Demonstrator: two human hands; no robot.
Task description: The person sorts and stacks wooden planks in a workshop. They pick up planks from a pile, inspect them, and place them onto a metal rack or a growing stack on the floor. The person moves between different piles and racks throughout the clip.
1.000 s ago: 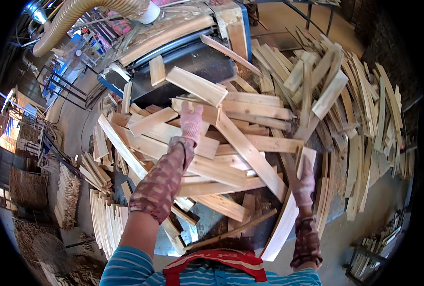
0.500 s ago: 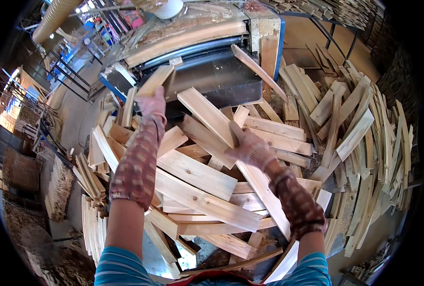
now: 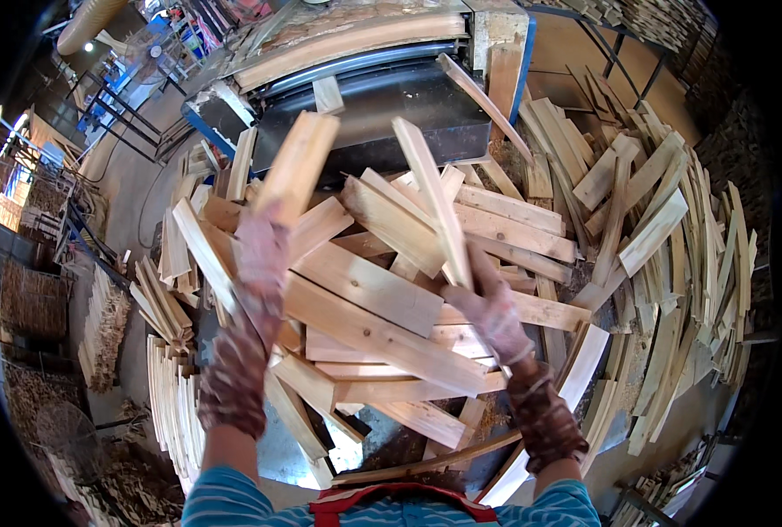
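My left hand [image 3: 263,250], in a pale work glove, is closed on the near end of a short wooden board [image 3: 299,167] that points up and away from me. In my right hand [image 3: 493,316], also gloved, a second, narrower-looking board [image 3: 432,198] is gripped near its lower end and leans up to the left. Both boards are raised over a heap of loose planks [image 3: 364,290]. Ahead, another piece of wood [image 3: 327,95] lies on the dark metal bed [image 3: 382,110] of a machine, close to its roller [image 3: 356,68].
One long slat [image 3: 483,105] leans against the machine's right side. Curved stacks of boards [image 3: 707,263] stand at the right, and upright bundles [image 3: 173,404] at the left. Black metal racks [image 3: 127,119] and a fan [image 3: 149,54] stand farther left.
My left hand has drawn back toward me with its board. My right hand has moved down and right, its board now steeper. The piece on the machine bed shows more of its length.
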